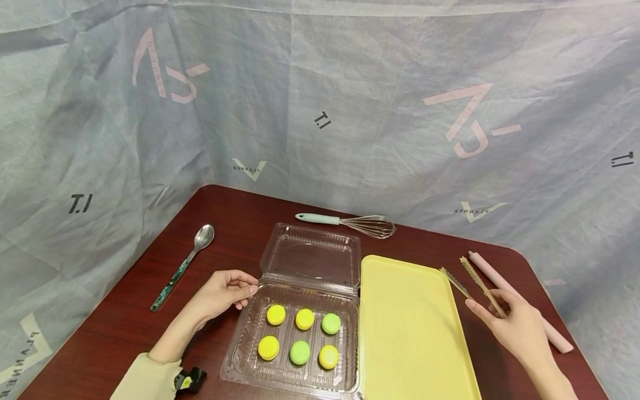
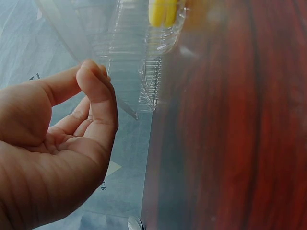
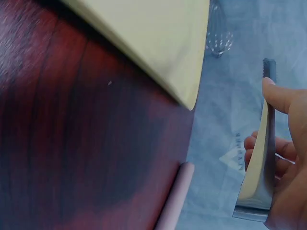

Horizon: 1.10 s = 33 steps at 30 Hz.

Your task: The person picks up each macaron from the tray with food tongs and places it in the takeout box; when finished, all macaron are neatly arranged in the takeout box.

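Observation:
My left hand [image 1: 223,293] pinches the left rim of a clear plastic box [image 1: 240,355] near its hinge, between thumb and forefinger. The box lies with its lid [image 1: 310,253] folded back. Inside stand two rows of macarons, some yellow [image 1: 276,315] and some green [image 1: 300,353]. Over the right edge of a yellow tray [image 1: 410,328], my right hand [image 1: 520,328] holds metal tongs [image 1: 480,278]. Their arms are spread, with nothing between the tips. In the right wrist view the tongs [image 3: 259,167] lie between thumb and fingers.
A whisk [image 1: 345,220] lies behind the box. To the left is a spoon [image 1: 182,269] with a green patterned handle. A pink rolling pin [image 1: 520,300] lies along the table's right side, partly behind my right hand. Grey cloth [image 1: 350,111] hangs behind the table.

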Each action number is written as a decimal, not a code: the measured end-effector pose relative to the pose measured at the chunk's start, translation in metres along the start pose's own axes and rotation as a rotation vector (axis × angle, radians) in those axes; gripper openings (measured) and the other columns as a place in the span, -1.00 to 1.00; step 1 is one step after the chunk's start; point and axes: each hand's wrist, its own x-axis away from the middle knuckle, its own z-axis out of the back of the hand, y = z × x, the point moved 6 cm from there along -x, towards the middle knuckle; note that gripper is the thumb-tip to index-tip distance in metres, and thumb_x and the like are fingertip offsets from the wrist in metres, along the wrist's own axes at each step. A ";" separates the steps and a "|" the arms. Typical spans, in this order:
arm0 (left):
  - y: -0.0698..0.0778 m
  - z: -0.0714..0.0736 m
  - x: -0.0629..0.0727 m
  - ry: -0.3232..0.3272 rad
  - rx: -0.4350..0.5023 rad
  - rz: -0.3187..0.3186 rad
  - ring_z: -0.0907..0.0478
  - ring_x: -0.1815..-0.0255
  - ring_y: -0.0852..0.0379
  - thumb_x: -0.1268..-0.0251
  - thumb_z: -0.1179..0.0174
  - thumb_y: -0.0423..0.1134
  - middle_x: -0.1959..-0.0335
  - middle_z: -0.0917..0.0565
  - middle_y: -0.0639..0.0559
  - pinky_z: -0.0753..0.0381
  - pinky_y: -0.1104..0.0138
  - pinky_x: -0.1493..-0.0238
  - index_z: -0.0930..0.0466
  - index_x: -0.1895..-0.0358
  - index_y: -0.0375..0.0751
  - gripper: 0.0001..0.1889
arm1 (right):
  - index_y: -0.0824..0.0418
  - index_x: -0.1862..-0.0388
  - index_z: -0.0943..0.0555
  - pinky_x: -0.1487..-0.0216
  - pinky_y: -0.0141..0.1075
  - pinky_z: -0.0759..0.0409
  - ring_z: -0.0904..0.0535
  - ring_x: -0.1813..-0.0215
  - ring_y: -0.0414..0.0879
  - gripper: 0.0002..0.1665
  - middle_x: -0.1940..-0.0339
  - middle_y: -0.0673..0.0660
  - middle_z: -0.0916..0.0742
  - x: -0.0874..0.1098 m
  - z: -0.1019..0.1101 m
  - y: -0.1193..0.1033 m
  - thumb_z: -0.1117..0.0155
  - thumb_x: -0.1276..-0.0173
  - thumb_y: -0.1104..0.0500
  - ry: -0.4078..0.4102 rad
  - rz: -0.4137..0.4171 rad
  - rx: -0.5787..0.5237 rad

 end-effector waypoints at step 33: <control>-0.002 0.000 -0.001 0.002 0.002 -0.007 -0.53 0.52 0.20 -0.36 -0.23 -0.44 0.43 -0.61 -0.06 -0.58 0.43 0.45 -0.54 0.03 -0.64 -0.74 | 0.12 0.63 -0.34 0.53 -0.33 -0.12 -0.14 0.66 -0.15 -0.32 0.75 -0.03 -0.26 0.025 -0.023 0.057 -0.35 -0.24 -0.37 -0.201 -0.108 0.214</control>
